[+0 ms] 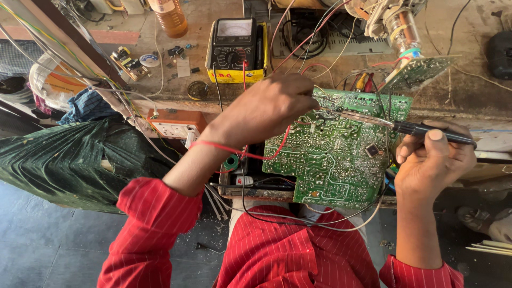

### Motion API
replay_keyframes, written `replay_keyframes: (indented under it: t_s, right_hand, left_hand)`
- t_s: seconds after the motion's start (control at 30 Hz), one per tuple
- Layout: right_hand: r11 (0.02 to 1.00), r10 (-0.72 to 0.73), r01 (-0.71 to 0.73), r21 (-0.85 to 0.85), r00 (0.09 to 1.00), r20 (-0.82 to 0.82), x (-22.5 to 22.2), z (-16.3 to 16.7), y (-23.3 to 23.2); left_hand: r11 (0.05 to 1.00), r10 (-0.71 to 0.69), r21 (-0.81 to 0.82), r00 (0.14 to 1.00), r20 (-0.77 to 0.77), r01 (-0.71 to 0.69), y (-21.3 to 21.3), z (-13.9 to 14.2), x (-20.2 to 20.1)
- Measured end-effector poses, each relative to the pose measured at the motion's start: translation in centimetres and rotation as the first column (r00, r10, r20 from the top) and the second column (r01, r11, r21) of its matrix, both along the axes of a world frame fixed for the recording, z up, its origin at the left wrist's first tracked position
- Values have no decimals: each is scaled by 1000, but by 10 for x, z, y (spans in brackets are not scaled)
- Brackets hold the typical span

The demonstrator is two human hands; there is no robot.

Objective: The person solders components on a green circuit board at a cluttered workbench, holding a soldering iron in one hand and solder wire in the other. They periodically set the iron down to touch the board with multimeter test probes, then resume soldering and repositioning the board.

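A large green circuit board [341,160] lies solder side up on a frame in front of me. My left hand [266,109] rests over its upper left corner with the fingers curled down. Whatever they pinch is hidden. A red wire [240,153] loops across that wrist and runs onto the board. My right hand [432,162] grips the black handle of a soldering iron [426,130]. Its long metal tip reaches left across the top of the board, ending right beside my left fingers.
A black and yellow analogue multimeter [234,50] stands behind the board, with an orange bottle [169,18] to its left. An orange and white socket box [173,125] sits at the left. A second green board [421,69] with a glass tube neck is at the back right. Loose wires run everywhere.
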State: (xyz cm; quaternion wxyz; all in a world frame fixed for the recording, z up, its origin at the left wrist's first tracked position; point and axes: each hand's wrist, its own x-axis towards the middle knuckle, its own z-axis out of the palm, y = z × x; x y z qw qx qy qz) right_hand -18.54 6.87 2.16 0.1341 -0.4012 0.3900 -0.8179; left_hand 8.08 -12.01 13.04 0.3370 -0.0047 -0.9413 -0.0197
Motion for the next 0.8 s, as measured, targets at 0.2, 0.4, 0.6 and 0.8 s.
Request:
replay_keyframes:
  t_s: [0.2, 0.4, 0.6, 0.8]
  right_hand:
    - [1000, -1, 1, -2, 999, 48, -5, -7, -2]
    - [999, -24, 21, 24, 995, 102, -5, -11, -3]
    - [999, -13, 9, 33, 994, 105, 1, 0, -6]
    - [997, -50, 45, 59, 995, 89, -10, -15, 2]
  left_hand:
    - [938, 229, 284, 970, -84, -197, 69, -36, 11]
    - [789, 408, 598, 847, -340, -140, 104, -72, -7]
    - [708, 372, 701, 888, -270, -83, 108, -66, -7]
    - [602, 82, 798, 992, -100, 30, 130, -86, 29]
